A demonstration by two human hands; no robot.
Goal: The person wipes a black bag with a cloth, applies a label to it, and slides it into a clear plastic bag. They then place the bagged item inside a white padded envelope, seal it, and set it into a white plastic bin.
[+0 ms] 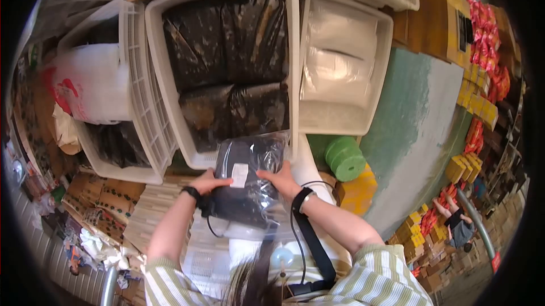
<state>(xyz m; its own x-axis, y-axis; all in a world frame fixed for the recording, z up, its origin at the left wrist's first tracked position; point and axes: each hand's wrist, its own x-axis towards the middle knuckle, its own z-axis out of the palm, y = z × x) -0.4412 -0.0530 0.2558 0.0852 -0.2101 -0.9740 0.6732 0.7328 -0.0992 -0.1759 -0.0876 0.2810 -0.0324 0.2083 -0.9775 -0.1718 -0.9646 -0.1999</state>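
Note:
A dark folded item in a clear plastic bag [247,198] is held up between my two hands, close to my body. It has a small white label [239,175] on its face. My left hand [210,183] grips its left edge, thumb lying on the front by the label. My right hand [278,180] grips the opposite edge, thumb also on the front. Just beyond the package stands a white plastic crate [152,39] with several black plastic-wrapped packages [227,45] in it. The far edge of the held package overlaps the crate's near rim.
To the right is another white crate [386,50] with clear-wrapped white packages. A crate [153,96] at left holds a white-and-red bag [88,84]. A green roll [344,159] sits by a yellow box [357,189]. Cardboard boxes [434,16] stand far right. A person [457,223] is at lower right.

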